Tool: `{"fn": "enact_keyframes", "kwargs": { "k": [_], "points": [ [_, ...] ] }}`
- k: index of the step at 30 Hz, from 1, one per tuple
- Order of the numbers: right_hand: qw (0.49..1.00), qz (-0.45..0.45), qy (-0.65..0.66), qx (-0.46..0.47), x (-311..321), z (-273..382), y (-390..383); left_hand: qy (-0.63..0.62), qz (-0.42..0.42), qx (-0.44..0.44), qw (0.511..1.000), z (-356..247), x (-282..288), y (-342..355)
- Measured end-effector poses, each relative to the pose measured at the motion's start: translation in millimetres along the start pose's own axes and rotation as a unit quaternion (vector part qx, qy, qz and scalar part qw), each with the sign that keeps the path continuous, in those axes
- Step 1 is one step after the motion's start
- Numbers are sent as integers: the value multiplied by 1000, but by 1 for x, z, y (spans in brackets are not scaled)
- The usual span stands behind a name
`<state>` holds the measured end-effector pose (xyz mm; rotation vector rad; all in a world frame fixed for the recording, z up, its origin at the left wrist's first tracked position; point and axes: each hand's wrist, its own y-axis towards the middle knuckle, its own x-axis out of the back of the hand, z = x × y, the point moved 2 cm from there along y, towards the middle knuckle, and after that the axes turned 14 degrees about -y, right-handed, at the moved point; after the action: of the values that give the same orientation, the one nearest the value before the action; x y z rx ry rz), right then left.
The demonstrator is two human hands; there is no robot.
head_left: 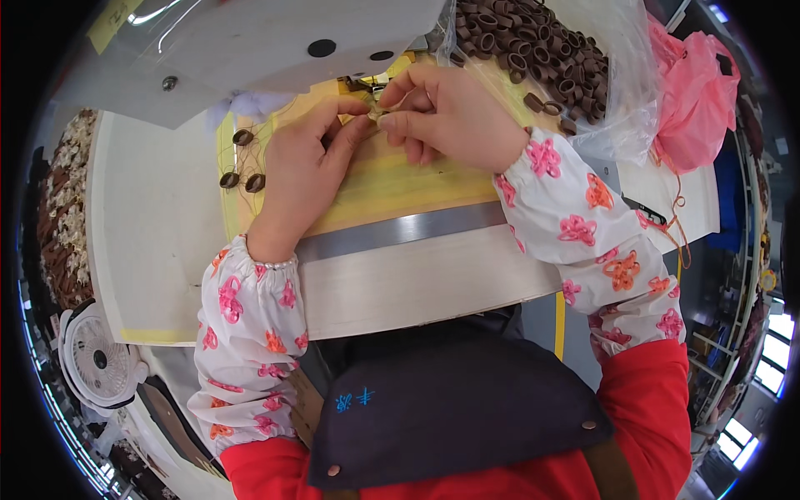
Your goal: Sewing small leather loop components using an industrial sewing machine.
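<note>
My left hand (310, 162) and my right hand (450, 117) meet below a sewing machine (250, 42), their thumbs and forefingers closed near its needle area. What is pinched between the fingertips is too small to make out. Yellow covering (392, 183) lies on the work surface under both hands. To the left of my left hand, several small brown oval loops (255, 182) are strung with loose threads, near a pale tuft (258, 105).
A pile of brown loops (533, 46) lies at the back right on clear plastic (625, 117), beside a pink bag (692, 100). A dark object (646, 212) and orange cord sit on the right. A white fan (100, 358) stands left of the table (150, 250).
</note>
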<state>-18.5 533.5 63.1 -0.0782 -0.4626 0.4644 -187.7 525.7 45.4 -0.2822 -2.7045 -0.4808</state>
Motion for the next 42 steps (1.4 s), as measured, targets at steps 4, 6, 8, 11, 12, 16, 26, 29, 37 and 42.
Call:
{"fn": "enact_keyframes", "kwargs": {
  "k": [4, 6, 8, 11, 12, 16, 26, 29, 37, 42],
  "points": [
    [999, 16, 9, -27, 5, 0, 15, -43, 32, 50, 997, -1, 0, 7],
    [999, 18, 9, -32, 5, 3, 15, -37, 32, 52, 997, 0, 0, 8],
    [997, -9, -80, -17, 3, 4, 15, -21, 28, 40, 999, 0, -1, 10],
    [960, -139, -206, 128, 2, -9, 15, -24, -8, 46, 999, 4, -4, 14],
    [930, -192, -243, 197, 2, -12, 14, -20, -5, 69, 997, 4, -5, 16],
    [899, -253, -286, 213, 3, -14, 16, -17, -12, 131, 991, 7, -7, 23],
    [883, -291, -301, 212, 0, -14, 16, -24, -32, 178, 983, 7, -7, 22],
    [881, -295, -305, 211, 1, -13, 15, -24, -33, 181, 983, 6, -7, 23],
    [879, -288, -314, 213, 3, -11, 15, -6, -38, 159, 987, 6, -7, 24],
    [888, -248, -345, 174, 5, -8, 17, 4, -30, 157, 987, 0, -6, 25]
  ]
}}
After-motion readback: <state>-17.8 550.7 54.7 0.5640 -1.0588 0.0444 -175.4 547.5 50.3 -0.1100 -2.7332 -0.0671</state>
